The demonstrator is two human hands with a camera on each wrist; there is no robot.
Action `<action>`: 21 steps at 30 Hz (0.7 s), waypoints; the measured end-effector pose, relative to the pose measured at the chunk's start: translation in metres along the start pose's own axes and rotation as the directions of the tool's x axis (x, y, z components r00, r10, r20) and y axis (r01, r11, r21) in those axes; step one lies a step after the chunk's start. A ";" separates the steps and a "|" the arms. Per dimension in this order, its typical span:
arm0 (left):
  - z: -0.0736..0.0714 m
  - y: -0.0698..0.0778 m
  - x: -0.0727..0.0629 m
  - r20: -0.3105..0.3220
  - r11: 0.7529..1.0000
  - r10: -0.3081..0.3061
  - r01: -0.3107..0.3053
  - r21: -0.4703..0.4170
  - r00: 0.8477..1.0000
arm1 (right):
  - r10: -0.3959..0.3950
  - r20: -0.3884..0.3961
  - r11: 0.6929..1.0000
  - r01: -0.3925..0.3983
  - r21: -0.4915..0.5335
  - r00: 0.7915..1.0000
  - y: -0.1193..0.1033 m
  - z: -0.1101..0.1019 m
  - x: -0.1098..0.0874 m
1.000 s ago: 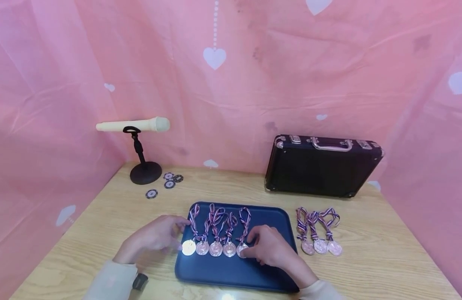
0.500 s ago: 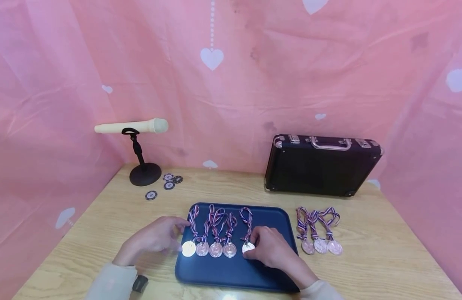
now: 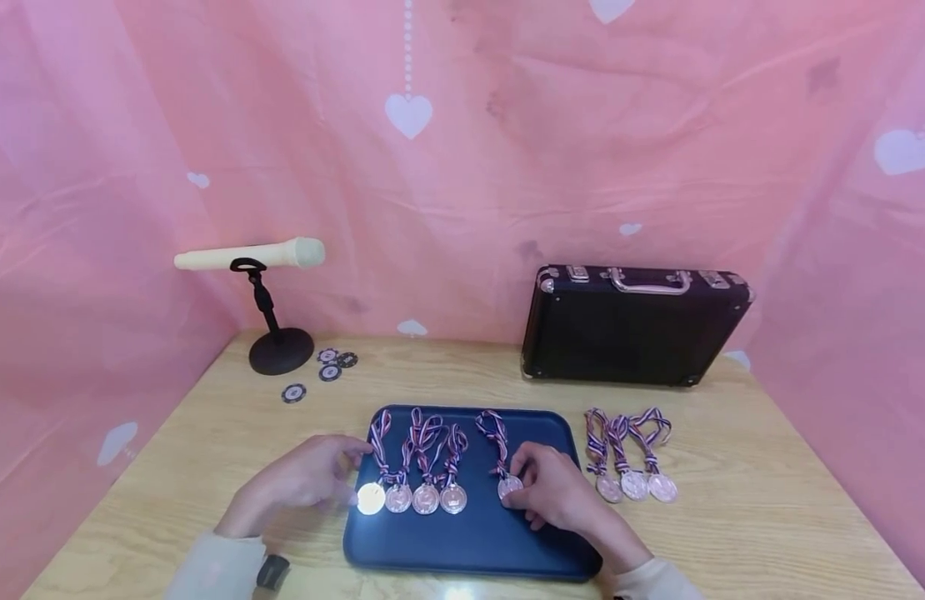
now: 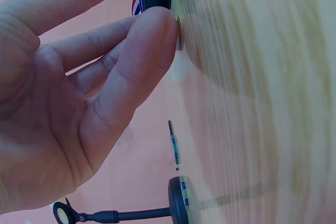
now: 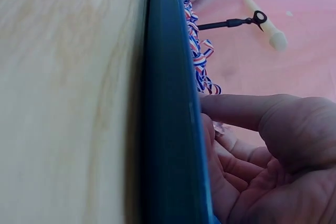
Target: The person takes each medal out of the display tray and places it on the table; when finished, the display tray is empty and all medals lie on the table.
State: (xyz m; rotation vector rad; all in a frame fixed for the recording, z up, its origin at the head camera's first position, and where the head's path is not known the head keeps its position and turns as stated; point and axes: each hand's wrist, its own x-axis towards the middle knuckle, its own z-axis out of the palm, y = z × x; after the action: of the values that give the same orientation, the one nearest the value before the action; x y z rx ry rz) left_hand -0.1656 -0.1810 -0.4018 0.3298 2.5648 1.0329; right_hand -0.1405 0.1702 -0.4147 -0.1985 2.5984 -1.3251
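A dark blue tray (image 3: 462, 550) lies on the table, with a row of several medals on striped ribbons in its left half. The leftmost medal (image 3: 371, 498) shines gold; those beside it look pinkish silver. Apart from this row, a silver medal (image 3: 511, 487) lies on the tray, its looped ribbon stretching toward the back. My right hand (image 3: 556, 492) pinches that disc by its edge between thumb and fingers. At the tray's left edge rests my left hand (image 3: 305, 475), its forefinger and thumb spread apart; the left wrist view shows the thumb (image 4: 149, 51) against the tray's side.
Three more ribboned medals (image 3: 633, 485) lie right of the tray. A black case (image 3: 635, 333) stands behind, before a pink heart-patterned cloth (image 3: 462, 167). At the back left are a white microphone (image 3: 260, 254) on a black stand (image 3: 281, 350) and several poker chips (image 3: 330, 372).
My right hand has slid one medal rightward along the tray, opening a gap from the row. The left hand keeps its place at the tray's edge. The head view has shifted slightly.
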 end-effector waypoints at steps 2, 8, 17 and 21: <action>0.000 -0.001 0.000 0.000 1.000 0.000 0.000 0.003 1.000 | 0.000 0.002 1.000 0.000 0.013 1.000 0.002 -0.001 -0.001; 0.001 -0.001 0.000 -0.008 1.000 0.012 -0.012 0.013 1.000 | -0.019 0.019 0.999 0.018 0.047 1.000 0.006 -0.002 -0.001; 0.002 0.000 0.001 -0.024 0.999 -0.001 0.002 0.050 1.000 | -0.057 0.065 0.990 0.048 0.131 0.996 0.012 -0.008 0.000; 0.002 0.001 0.001 -0.033 0.998 -0.044 0.045 0.044 0.998 | -0.058 0.080 0.985 0.044 0.169 0.995 0.013 -0.013 0.001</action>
State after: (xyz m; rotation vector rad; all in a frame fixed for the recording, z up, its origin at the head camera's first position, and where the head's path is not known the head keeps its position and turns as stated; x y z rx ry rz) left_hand -0.1659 -0.1785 -0.4026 0.2684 2.6152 0.9733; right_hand -0.1446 0.1880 -0.4183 -0.2886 2.4133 -1.5094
